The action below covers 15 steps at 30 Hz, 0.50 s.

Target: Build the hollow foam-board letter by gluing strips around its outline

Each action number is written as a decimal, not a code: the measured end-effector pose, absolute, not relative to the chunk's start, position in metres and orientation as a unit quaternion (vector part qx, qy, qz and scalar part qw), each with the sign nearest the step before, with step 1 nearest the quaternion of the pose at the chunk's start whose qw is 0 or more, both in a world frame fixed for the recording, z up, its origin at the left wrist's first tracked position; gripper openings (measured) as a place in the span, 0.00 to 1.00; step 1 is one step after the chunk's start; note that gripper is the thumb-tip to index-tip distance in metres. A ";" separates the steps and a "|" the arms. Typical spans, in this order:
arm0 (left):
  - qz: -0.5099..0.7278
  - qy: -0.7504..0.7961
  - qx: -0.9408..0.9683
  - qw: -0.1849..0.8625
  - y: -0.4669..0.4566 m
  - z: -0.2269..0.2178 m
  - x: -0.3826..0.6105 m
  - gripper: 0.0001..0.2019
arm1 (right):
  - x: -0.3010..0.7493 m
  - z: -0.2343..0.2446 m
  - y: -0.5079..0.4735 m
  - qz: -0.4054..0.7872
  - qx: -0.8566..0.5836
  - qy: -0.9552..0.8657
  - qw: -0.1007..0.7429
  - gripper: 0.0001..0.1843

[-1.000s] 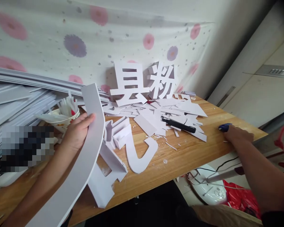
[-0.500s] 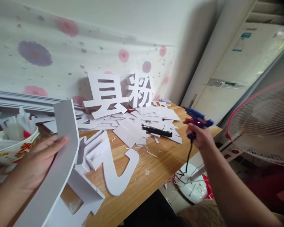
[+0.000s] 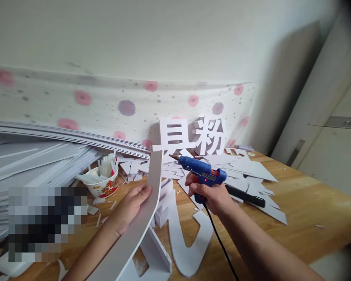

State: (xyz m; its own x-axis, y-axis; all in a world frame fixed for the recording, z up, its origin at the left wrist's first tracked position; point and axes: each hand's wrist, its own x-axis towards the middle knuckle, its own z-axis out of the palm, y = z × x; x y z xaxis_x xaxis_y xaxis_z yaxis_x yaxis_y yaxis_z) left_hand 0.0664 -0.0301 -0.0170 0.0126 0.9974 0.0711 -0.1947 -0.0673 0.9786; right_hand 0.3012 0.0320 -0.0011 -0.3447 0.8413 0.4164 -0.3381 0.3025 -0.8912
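Note:
My left hand grips a long, bent strip of white foam board, thumb on its face. In my right hand is a blue hot glue gun, its red light lit. Its nozzle points left, close to the strip's upper end; I cannot tell whether they touch. Below the strip lies a partly built white foam-board character with a curved hook and upright side walls. The strip hides part of it.
Two finished white characters stand against the flowered wall cover. Foam-board offcuts and a black tool lie behind the glue gun. A paper bowl of white sticks and stacked white sheets are at left. A pixelated patch covers the lower left.
My right hand has brought the glue gun from beyond the table's right edge in over the table, near the strip. My left hand still holds the strip. The view has turned left.

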 end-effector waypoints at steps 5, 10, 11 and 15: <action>0.526 0.443 0.448 0.571 -0.002 -0.015 0.064 0.21 | 0.293 -0.023 0.033 0.489 -0.281 -0.632 0.532 0.12; 0.491 0.444 0.435 0.611 -0.010 -0.017 0.067 0.23 | 0.301 -0.026 0.030 0.435 -0.317 -0.646 0.542 0.12; 0.486 0.443 0.434 0.616 -0.010 -0.017 0.068 0.22 | 0.302 -0.025 0.030 0.435 -0.318 -0.643 0.543 0.12; 0.477 0.433 0.434 0.630 -0.008 -0.019 0.068 0.22 | 0.301 -0.023 0.031 0.428 -0.315 -0.647 0.546 0.12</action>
